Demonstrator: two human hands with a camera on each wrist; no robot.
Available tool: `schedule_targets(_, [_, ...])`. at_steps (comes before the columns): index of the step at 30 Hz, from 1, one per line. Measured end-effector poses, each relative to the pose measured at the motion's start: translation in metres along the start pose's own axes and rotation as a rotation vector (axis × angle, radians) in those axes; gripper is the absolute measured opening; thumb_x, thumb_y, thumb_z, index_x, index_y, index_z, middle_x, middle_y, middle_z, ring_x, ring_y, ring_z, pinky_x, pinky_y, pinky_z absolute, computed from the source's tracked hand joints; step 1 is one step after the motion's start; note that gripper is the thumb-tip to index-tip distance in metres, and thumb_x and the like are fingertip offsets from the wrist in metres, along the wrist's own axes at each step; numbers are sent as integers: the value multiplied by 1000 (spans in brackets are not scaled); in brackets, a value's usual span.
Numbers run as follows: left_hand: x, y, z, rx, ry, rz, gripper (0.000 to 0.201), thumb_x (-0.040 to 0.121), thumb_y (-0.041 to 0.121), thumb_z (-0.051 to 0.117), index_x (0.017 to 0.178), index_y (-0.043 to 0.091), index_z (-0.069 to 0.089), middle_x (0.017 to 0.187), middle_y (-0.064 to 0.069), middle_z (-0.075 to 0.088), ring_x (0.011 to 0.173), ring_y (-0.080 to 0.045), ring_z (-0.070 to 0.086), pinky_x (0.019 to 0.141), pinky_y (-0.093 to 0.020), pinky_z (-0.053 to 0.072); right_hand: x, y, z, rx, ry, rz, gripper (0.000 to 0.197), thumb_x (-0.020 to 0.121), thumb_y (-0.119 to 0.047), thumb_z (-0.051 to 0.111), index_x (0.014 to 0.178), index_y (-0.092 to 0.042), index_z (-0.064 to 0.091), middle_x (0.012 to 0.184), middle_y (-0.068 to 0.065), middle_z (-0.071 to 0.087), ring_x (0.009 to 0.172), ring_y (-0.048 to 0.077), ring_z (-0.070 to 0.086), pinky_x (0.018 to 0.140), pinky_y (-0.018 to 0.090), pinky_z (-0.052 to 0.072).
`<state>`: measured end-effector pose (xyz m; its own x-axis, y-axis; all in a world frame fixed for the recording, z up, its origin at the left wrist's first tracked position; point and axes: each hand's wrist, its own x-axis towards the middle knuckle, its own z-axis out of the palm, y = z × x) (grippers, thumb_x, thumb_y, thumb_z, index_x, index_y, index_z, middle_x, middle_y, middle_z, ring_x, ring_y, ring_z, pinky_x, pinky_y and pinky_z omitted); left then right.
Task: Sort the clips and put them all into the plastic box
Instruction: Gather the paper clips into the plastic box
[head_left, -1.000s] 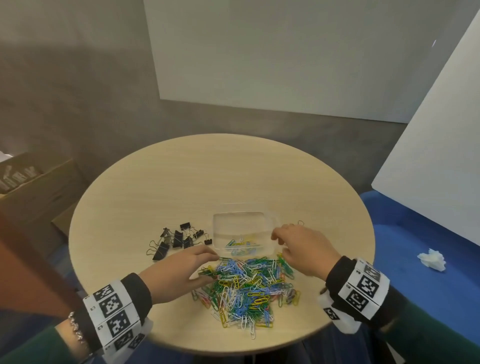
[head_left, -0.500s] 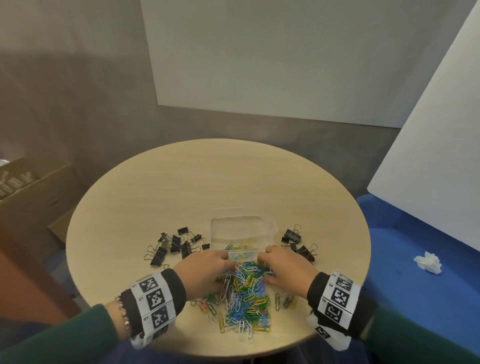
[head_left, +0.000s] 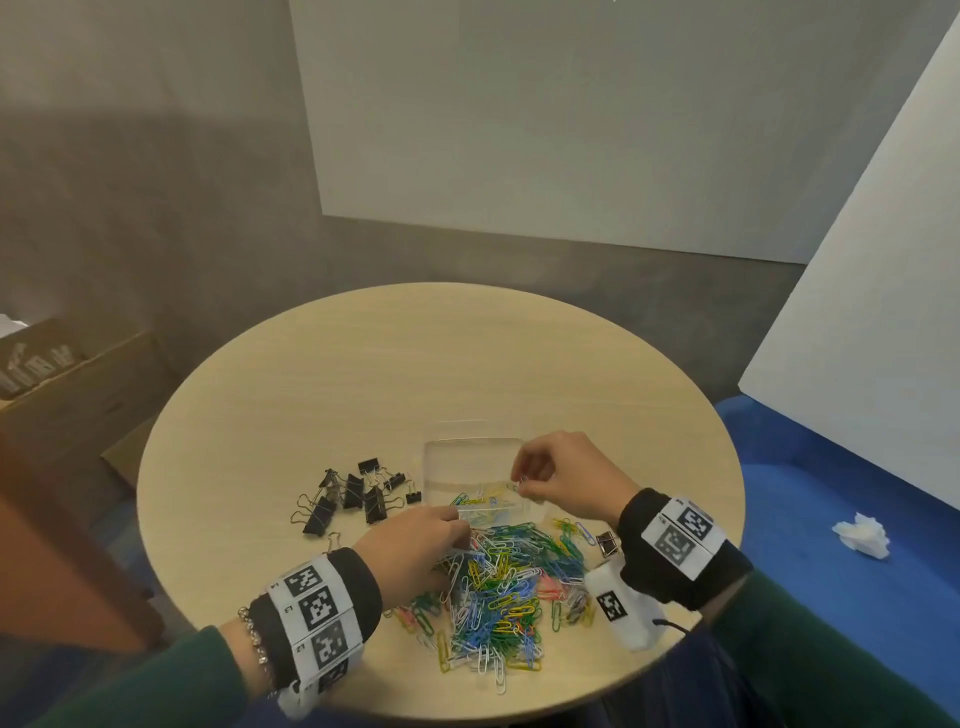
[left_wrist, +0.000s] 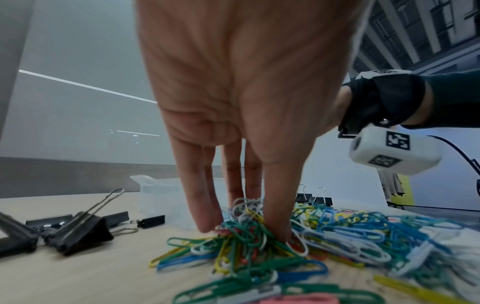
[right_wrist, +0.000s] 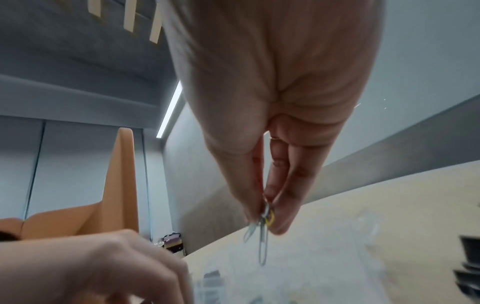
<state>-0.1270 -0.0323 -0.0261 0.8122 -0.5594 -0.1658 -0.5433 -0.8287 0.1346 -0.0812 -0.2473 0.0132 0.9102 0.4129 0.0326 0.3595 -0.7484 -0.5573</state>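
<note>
Over plastic box (head_left: 467, 457), few clips (right_wrist: 262, 236) are pinched, fingertips down, by R hand (head_left: 569, 483); a pile (head_left: 509, 587) clump is pinched by L hand (head_left: 415, 551).

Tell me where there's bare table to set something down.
Free: the table beyond the plastic box, and right of the right hand, which pinches paper clips over the box. Crowded: near edge, where the left hand grips the paper clip pile; black binder clips left of the box.

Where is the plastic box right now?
Head view: the box sits on the table, just right of the binder clips, behind the paper clip pile, its right edge under the right hand.
</note>
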Motion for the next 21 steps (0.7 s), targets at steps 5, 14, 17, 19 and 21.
schedule_targets(5, [-1, 0, 1, 6, -16, 0, 41, 86, 19, 63, 125, 18, 53, 124, -1, 50, 112, -24, 52, 93, -39, 48, 12, -7, 1, -21, 78, -41, 20, 90, -11, 60, 107, -13, 71, 104, 1, 72, 95, 11, 65, 88, 21, 50])
schedule_targets(14, [3, -8, -3, -121, 26, -44, 28, 88, 17, 61, 116, 14, 57, 117, -3, 58, 105, -19, 54, 85, -24, 42, -23, -2, 20, -176, -166, -81, 18, 88, -16, 63, 105, -18, 69, 104, -2, 69, 90, 11, 64, 79, 24, 51])
schedule_targets(17, [4, -12, -3, -160, 47, -48, 21, 87, 16, 63, 108, 15, 62, 108, -4, 64, 87, -13, 53, 74, -18, 38, -33, 9, 32, -267, -269, -30, 46, 85, -29, 69, 128, -26, 55, 125, -4, 58, 113, 13, 53, 96, 30, 44])
schedule_targets(19, [5, -14, -4, -193, 47, -45, 20, 86, 15, 65, 105, 15, 64, 102, -3, 66, 81, -10, 51, 71, -18, 39, -36, 13, 40, -268, -287, -19, 62, 80, -36, 72, 136, -31, 46, 131, -5, 52, 119, 14, 47, 100, 31, 41])
schedule_targets(21, [5, -15, -6, -228, 48, -40, 18, 84, 15, 67, 102, 14, 65, 93, 0, 65, 79, -10, 52, 69, -18, 39, -36, 13, 47, -254, -290, -10, 66, 79, -37, 73, 137, -33, 44, 130, -6, 49, 117, 14, 46, 98, 32, 42])
